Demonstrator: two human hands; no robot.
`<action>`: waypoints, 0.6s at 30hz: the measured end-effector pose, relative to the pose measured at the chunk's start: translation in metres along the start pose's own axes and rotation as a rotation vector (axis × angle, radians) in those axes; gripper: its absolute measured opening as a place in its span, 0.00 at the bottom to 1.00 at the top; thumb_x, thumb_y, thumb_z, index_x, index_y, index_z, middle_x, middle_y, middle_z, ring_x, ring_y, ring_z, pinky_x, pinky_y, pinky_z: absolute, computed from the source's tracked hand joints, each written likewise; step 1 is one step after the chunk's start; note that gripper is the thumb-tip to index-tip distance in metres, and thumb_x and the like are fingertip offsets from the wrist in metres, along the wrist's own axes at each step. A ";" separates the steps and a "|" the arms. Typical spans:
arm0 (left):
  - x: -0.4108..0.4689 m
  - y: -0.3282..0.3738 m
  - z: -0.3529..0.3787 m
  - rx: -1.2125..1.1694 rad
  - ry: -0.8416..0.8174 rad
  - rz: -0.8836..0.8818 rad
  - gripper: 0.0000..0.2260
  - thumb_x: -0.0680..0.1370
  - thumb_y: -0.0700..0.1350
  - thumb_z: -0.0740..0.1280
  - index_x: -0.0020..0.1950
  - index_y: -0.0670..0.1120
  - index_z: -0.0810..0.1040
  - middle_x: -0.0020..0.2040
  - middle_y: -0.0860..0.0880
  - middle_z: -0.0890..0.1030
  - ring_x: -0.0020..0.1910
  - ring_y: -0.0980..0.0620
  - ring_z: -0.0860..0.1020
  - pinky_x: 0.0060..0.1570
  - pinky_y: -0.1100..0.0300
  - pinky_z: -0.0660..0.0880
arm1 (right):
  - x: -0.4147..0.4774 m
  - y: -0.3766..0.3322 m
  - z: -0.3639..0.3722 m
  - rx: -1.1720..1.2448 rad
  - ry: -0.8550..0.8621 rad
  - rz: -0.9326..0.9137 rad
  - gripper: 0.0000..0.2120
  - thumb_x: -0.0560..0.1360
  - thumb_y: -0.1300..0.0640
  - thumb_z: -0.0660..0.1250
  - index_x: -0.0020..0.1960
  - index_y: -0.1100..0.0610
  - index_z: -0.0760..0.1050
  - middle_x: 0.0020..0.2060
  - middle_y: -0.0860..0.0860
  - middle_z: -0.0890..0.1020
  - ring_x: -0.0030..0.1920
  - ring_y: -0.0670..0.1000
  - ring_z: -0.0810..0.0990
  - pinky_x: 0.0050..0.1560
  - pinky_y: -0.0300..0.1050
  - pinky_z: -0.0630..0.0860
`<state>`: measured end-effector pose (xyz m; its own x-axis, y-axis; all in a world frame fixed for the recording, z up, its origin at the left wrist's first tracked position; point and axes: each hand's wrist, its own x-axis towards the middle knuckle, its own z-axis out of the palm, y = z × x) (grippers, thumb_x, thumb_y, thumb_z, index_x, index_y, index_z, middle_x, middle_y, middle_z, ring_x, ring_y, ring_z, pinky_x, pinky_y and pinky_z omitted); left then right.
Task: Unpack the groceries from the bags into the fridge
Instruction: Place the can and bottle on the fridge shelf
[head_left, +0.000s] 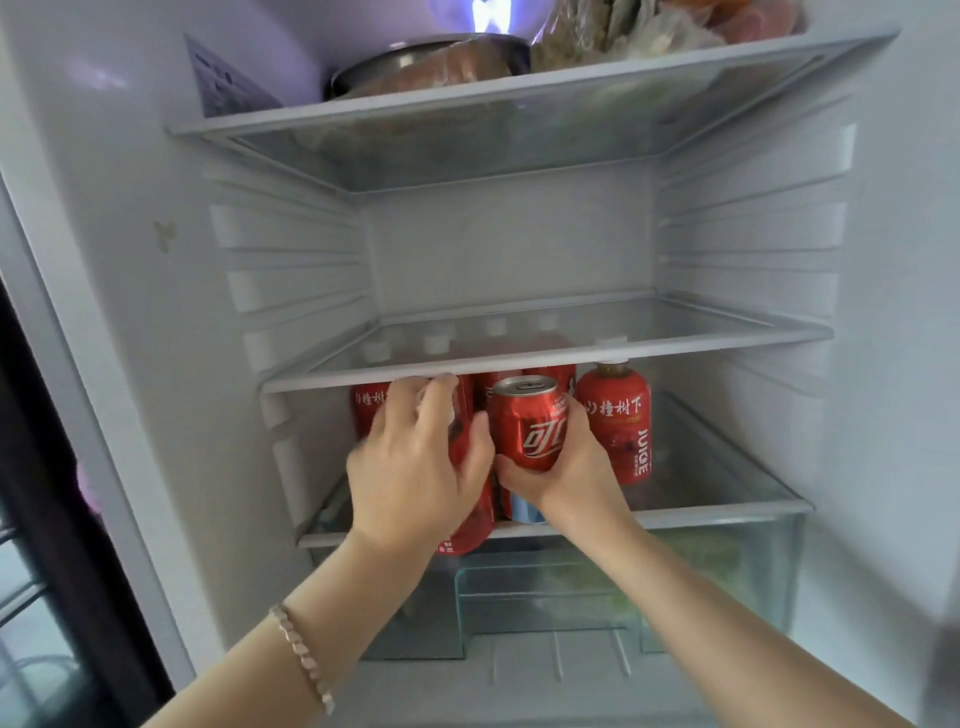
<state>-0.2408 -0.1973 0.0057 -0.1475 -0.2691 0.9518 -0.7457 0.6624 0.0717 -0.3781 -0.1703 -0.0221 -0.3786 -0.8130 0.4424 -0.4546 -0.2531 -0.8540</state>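
Juice bottles (615, 421) on glass shelf (727, 508)

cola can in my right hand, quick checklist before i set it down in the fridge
1. Right hand grip on cola can: ok, fingers wrapped round it, can upright.
2. Left hand grip on red bottle: ok.
3. Red bottle seated on lower shelf: not ok, its base hangs in front of the rim.
4. Free spot: ok, bare glass right of the juice bottle.
5. Landing under the can: cannot tell, a blue and white thing sits below it.
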 end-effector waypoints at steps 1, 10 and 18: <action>-0.008 -0.001 0.002 -0.001 -0.056 -0.009 0.17 0.74 0.54 0.60 0.56 0.46 0.75 0.49 0.41 0.78 0.36 0.43 0.80 0.25 0.62 0.67 | 0.000 0.001 0.002 -0.018 0.001 0.007 0.40 0.63 0.49 0.78 0.68 0.50 0.62 0.55 0.45 0.76 0.52 0.44 0.77 0.52 0.38 0.75; -0.014 0.006 0.027 -0.096 -0.500 -0.302 0.25 0.74 0.62 0.62 0.70 0.57 0.66 0.75 0.43 0.49 0.73 0.40 0.51 0.70 0.42 0.59 | 0.000 -0.010 -0.002 -0.506 0.021 0.059 0.45 0.71 0.42 0.69 0.75 0.58 0.47 0.68 0.55 0.62 0.67 0.56 0.68 0.64 0.51 0.71; -0.009 0.019 0.050 -0.242 -0.524 -0.446 0.36 0.64 0.68 0.69 0.69 0.58 0.65 0.75 0.52 0.38 0.74 0.43 0.40 0.71 0.39 0.54 | -0.007 -0.003 -0.028 -0.425 0.339 0.070 0.38 0.67 0.53 0.70 0.72 0.55 0.56 0.62 0.54 0.64 0.62 0.57 0.68 0.61 0.53 0.72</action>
<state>-0.2857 -0.2173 -0.0161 -0.2001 -0.8084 0.5535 -0.6519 0.5316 0.5408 -0.3969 -0.1494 -0.0152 -0.6262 -0.5878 0.5123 -0.6782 0.0865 -0.7297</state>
